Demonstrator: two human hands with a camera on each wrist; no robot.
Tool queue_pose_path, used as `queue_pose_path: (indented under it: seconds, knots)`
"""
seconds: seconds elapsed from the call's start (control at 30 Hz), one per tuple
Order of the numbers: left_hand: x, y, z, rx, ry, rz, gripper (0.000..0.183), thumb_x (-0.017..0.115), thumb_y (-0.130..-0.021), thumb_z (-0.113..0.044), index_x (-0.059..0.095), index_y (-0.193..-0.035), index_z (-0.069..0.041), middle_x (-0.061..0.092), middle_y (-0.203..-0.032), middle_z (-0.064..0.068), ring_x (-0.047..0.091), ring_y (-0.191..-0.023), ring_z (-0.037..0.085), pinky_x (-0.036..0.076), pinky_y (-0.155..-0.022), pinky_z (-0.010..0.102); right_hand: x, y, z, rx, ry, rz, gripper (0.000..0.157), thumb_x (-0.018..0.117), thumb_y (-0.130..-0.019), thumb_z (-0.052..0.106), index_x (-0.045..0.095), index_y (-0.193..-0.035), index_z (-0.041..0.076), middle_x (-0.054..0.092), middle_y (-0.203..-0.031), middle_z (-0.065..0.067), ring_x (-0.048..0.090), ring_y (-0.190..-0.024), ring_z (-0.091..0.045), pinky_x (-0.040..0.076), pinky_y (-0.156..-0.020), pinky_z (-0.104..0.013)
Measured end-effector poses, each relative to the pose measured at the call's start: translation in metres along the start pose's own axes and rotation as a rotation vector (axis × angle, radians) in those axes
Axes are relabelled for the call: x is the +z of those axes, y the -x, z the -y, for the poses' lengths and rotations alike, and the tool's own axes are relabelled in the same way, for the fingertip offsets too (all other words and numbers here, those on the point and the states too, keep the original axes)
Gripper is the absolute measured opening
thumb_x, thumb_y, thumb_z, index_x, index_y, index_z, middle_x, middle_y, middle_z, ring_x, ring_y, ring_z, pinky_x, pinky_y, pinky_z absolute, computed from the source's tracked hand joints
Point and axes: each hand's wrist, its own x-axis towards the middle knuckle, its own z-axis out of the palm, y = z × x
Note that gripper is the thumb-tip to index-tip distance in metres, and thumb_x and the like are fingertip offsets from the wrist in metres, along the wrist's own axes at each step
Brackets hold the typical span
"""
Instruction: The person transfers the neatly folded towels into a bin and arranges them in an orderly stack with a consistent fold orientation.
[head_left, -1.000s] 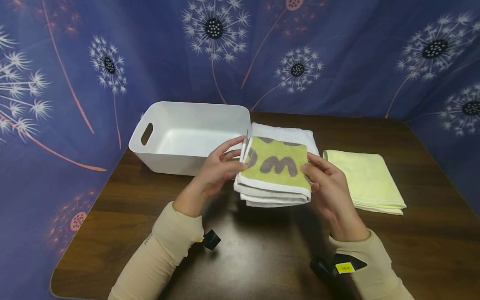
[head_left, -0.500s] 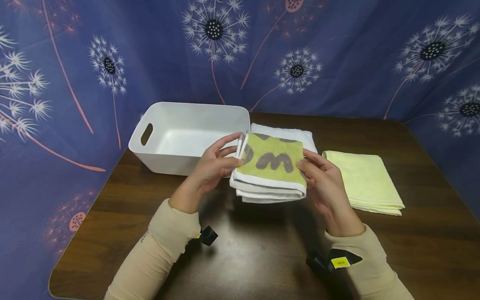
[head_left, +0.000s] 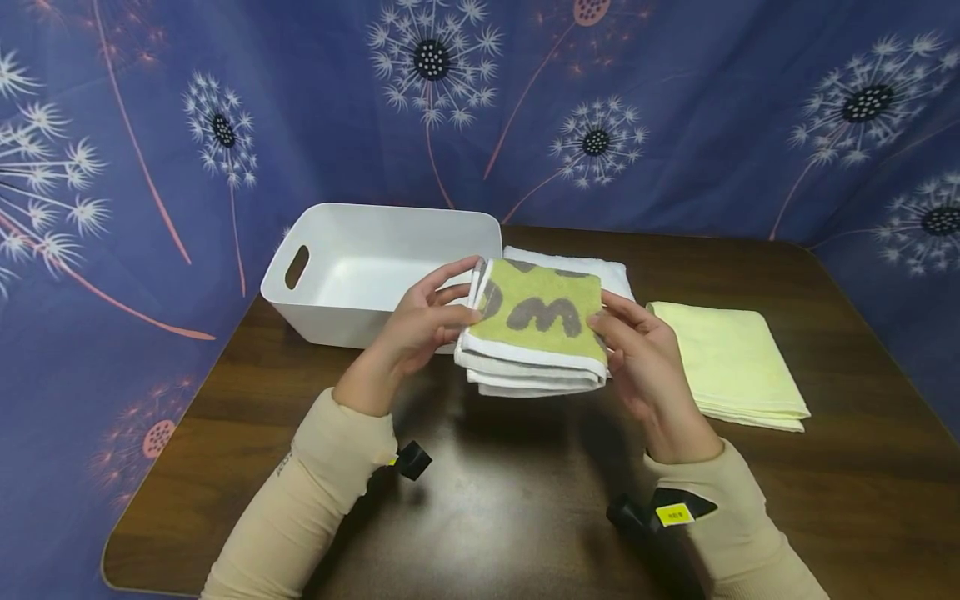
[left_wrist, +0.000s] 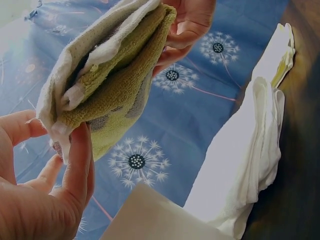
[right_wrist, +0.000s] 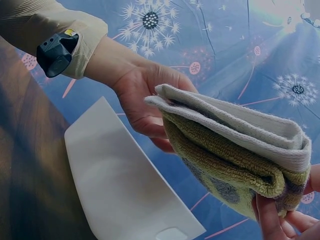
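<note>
A folded green towel (head_left: 536,312) with grey letter shapes and white edging is held up over the table between both hands. My left hand (head_left: 420,329) pinches its left side, thumb on top and fingers beneath. On the opposite side my right hand (head_left: 648,358) grips the edge the same way. The left wrist view shows the layered folds of the green towel (left_wrist: 115,75) from its end. In the right wrist view the green towel (right_wrist: 230,150) has its grey-white underside and thick folds showing, with fingertips at both ends.
A white bin (head_left: 330,325) with a handle hole stands at the back left. Beside it lies a folded white towel (head_left: 615,275), partly hidden by the held one. A folded pale yellow towel (head_left: 727,358) lies on the dark wooden table (head_left: 847,492) at right. A dandelion-patterned cloth (head_left: 675,167) hangs behind.
Both hands, still holding the green towel, have shifted slightly left and toward the back of the table. The bin and the other towels stay in place.
</note>
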Motion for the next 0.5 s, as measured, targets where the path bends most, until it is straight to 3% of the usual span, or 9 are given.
queue_pose_path:
  seconds: [0.2,0.5]
  knots:
    - [-0.0028,-0.0030,-0.0017,0.000,-0.001,-0.016,0.067,0.057,-0.077,0.014,0.042,-0.139,-0.009,0.054,-0.118,0.015,0.059,-0.089,0.016,0.053,-0.063,0.027,0.0022,-0.0051,-0.0036,-0.026,-0.036,0.001,0.025,0.054,-0.086,-0.007,0.063,-0.102,0.010,0.056,-0.094,-0.006,0.061,-0.079,-0.013,0.053,-0.066,-0.024]
    - [-0.0052,-0.0072,-0.0061,-0.013,-0.007,-0.025,0.068,0.056,-0.078,0.015,0.041,-0.139,-0.009,0.054,-0.119,0.015,0.059,-0.088,0.017,0.053,-0.062,0.027,0.0063,-0.0103,-0.0044,-0.050,-0.010,-0.007,0.025,0.054,-0.086,-0.007,0.059,-0.108,0.006,0.056,-0.091,-0.005,0.059,-0.073,-0.011,0.052,-0.064,-0.021]
